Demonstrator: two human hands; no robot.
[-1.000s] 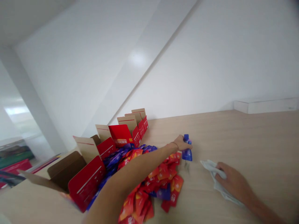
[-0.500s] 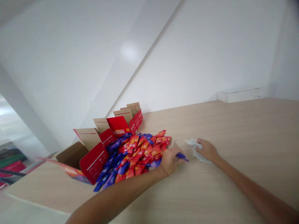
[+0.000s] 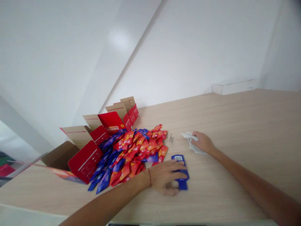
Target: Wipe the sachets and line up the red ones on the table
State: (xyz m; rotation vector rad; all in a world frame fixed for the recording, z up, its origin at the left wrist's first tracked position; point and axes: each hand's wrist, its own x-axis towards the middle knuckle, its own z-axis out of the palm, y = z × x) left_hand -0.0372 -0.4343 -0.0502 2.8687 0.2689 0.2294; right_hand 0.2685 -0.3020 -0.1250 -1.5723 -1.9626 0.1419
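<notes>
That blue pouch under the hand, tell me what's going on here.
A person is at a wooden table. Their left hand lies flat on a blue pouch, pressing it to the tabletop beside a heap of red and blue sachets. Their right hand rests on a crumpled white cloth. Open red cartons stand behind the heap.

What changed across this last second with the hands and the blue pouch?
The left hand drew the blue pouch back from the far side of the sachet pile to the near table, where it now lies flat under the fingers. The right hand stayed on the white cloth. The open red boxes look unmoved.
</notes>
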